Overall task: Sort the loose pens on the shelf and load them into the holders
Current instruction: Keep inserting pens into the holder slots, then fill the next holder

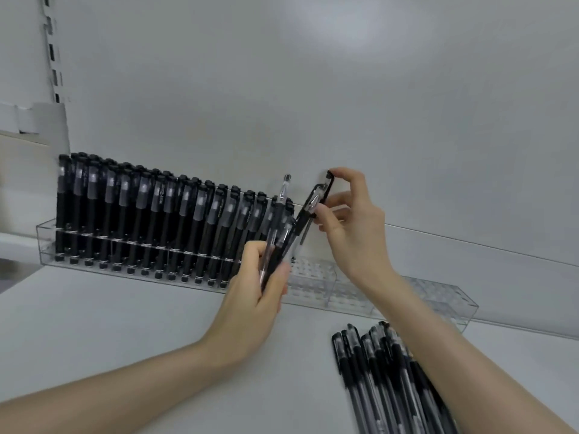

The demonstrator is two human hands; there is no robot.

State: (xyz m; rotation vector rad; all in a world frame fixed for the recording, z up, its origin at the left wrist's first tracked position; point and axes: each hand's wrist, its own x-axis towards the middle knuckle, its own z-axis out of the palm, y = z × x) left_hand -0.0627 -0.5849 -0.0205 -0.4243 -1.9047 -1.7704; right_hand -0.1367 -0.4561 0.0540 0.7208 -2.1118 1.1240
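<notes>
Loose pens (391,371) lie at the shelf's front right. Your left hand (250,296) grips a bundle (277,245). Your right hand (354,236) fingers (346,174) pinch one pen (313,198), steeply tilted, above the empty holder (438,303) along the back edge.

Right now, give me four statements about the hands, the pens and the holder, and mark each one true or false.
1. The left hand holds a bundle of pens. True.
2. The right hand is empty. False: it pinches a black pen.
3. The clear holder is filled from end to end. False: the slots in its right part stand empty.
4. Loose pens lie on the shelf, under the right forearm. True.
</notes>
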